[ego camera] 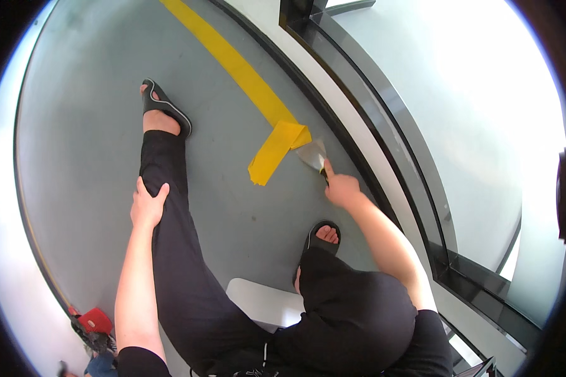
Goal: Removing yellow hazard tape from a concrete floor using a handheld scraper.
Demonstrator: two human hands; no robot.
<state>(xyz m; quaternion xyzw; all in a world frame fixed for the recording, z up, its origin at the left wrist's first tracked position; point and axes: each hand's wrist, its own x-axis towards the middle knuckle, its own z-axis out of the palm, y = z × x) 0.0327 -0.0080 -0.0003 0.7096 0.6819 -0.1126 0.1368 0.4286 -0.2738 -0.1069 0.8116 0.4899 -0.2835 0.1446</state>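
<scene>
My right hand is closed round the dark handle of a putty knife, its index finger stretched along the tool toward the blade. The metal blade lies on the grey floor, right beside the folded corner of a yellow floor tape. From the upper left the tape runs along the floor to that fold, where a loose end doubles back toward the lower left. My left hand rests on my left shin over the black trouser leg, thumb apart from the fingers, holding no object.
A white stool or seat is partly beneath me. A black skirting strip and white ledge curve along the right, below a dark-framed glass partition. A red item lies at the lower left wall. My sandalled feet stand on the floor.
</scene>
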